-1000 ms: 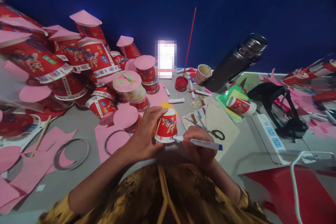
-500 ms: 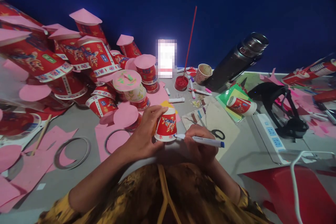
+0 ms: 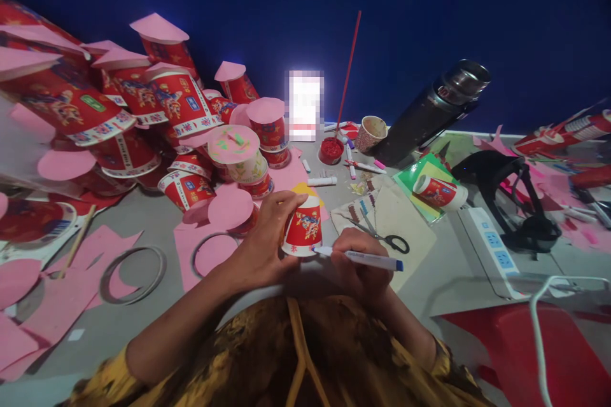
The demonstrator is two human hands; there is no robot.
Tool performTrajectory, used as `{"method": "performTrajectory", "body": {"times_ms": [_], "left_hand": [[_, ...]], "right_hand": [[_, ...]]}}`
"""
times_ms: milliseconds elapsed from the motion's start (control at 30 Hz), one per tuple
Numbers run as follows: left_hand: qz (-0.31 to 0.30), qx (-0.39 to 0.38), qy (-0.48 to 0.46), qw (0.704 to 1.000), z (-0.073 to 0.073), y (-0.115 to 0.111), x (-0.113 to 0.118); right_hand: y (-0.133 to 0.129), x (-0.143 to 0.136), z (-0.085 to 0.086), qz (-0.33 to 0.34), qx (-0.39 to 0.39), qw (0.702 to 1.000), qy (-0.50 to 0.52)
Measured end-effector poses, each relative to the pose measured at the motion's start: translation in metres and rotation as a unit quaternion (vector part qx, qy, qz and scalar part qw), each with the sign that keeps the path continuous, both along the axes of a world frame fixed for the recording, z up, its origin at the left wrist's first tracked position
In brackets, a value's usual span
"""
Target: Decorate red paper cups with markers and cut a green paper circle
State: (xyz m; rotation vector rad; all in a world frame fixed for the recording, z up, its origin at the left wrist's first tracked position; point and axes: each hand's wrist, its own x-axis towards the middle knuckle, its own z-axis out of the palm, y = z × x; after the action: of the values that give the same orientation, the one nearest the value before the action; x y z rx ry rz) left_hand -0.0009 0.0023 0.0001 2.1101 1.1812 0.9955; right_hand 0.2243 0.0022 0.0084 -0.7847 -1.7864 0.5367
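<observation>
In the head view, my left hand (image 3: pixel 270 241) grips a red and white paper cup (image 3: pixel 308 219), which stands upside down in front of me with its wide rim at the bottom. My right hand (image 3: pixel 363 261) is closed around a white marker (image 3: pixel 372 259) with a blue end. The marker's tip touches the white band near the cup's rim, where a pink flower-like mark shows. Scissors (image 3: pixel 396 243) with black handles lie just behind my right hand. A capped white marker (image 3: pixel 321 182) rests behind the cup.
Cups with pink cone tops (image 3: pixel 184 102) are piled at the left. Tape rings (image 3: pixel 105 273) lie on pink paper. Behind are a red pot (image 3: pixel 331 151) and a dark thermos (image 3: pixel 429 114); a power strip (image 3: pixel 491 248) is at the right.
The marker and my right hand have shifted slightly left along the cup's band. More of the scissors shows now. My left hand still holds the cup, and the whole view has moved slightly.
</observation>
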Motion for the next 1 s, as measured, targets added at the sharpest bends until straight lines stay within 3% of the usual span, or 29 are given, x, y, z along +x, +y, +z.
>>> {"method": "performTrajectory", "body": {"times_ms": [700,1000], "left_hand": [[0.005,-0.016,0.042,0.999,0.001,0.0,0.002],[-0.01,-0.031,0.037,0.999,0.01,-0.002,0.0]], "right_hand": [[0.001,-0.003,0.004,0.012,0.014,1.0,-0.016],[0.002,-0.003,0.007,-0.009,0.013,1.0,-0.019]]}}
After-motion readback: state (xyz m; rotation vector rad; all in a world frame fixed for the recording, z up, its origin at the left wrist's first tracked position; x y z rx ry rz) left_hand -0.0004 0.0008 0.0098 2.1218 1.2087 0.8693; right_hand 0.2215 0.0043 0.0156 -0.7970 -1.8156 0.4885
